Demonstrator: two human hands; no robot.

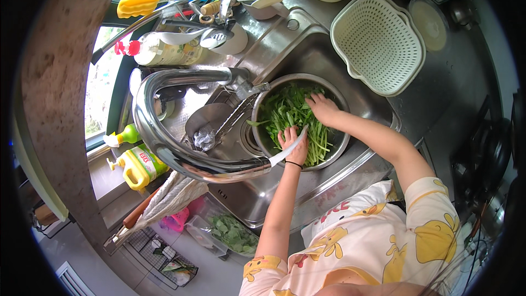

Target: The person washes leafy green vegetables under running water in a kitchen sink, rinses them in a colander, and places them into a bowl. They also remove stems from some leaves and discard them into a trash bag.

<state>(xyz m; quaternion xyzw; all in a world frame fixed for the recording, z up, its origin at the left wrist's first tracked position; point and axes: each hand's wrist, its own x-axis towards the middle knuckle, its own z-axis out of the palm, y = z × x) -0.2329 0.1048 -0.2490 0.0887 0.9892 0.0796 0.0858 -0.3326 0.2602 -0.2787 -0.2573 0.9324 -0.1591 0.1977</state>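
A round metal basin [259, 142] stands in the stainless steel sink, filled with leafy greens [287, 109] whose pale stems point toward me. My left hand [296, 146], with a dark band at the wrist, lies palm down on the greens, fingers spread. From the curved chrome faucet [197, 162] a stream of water [287, 151] runs across the view of this hand. My right hand [323, 109] reaches over the basin's right side, its fingertips among the leaves. Whether either hand grips any greens is hidden.
A white colander [378, 43] stands right of the sink. Behind the faucet are a utensil holder [232, 41] and a bottle with a red cap [164, 49]. A yellow detergent jug [137, 166] sits at left. A clear container of leaves [232, 230] is beyond the sink's left end.
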